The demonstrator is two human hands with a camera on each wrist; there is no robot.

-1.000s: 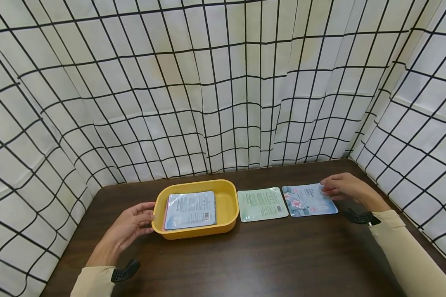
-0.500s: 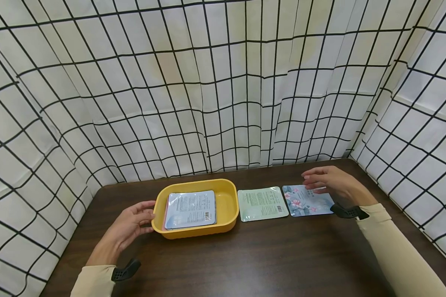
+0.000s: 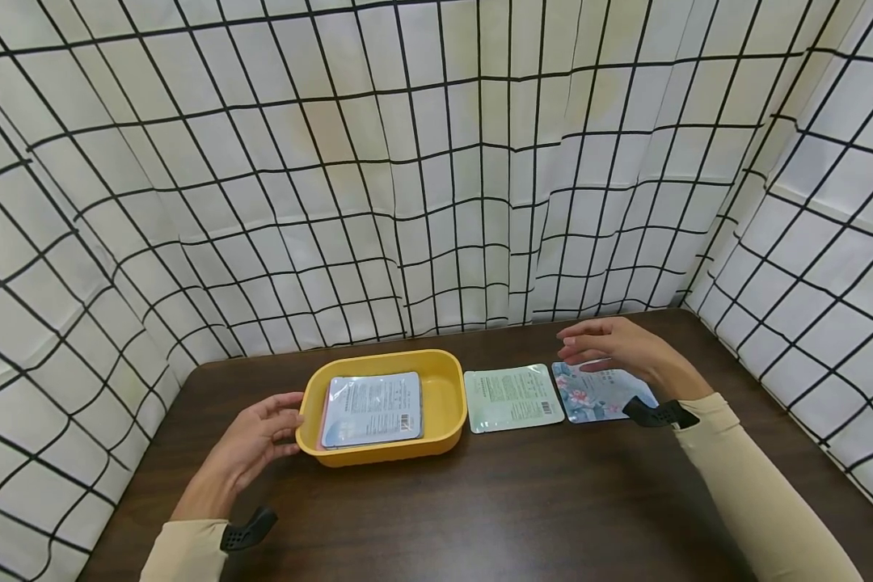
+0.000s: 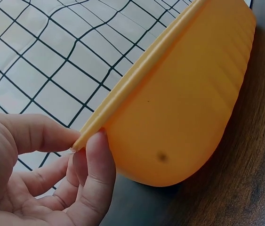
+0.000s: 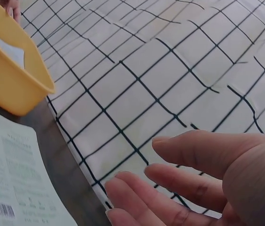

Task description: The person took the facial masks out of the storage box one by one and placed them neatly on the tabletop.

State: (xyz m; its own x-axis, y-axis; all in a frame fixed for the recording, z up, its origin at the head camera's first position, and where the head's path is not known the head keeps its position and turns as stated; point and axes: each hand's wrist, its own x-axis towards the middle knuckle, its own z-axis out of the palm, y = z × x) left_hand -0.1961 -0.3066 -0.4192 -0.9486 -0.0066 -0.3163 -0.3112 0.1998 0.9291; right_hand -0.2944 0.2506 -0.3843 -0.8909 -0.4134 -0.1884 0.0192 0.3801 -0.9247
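Note:
My left hand (image 3: 256,440) pinches the left rim of a yellow plastic basin (image 3: 447,396); the left wrist view shows thumb and fingertips at its edge (image 4: 137,75). Inside the basin lies a light blue sheet mask packet (image 3: 374,411), with a pink edge showing beneath it. My right hand (image 3: 629,352) hovers over the upper part of a blue floral sheet mask packet (image 3: 589,396), its fingers relaxed and holding nothing. Left of that packet, a green sheet mask packet (image 3: 512,398) lies flat, barcode side up, beside the basin.
Everything rests on a dark brown wooden table (image 3: 436,517). A white curtain with black grid lines (image 3: 436,202) hangs behind it and along both sides. Black wrist cameras (image 3: 662,413) are strapped on both wrists.
My right hand has left the right side of the blue floral packet and moved left, over its top toward the green packet. The packets, basin and left hand stay in place.

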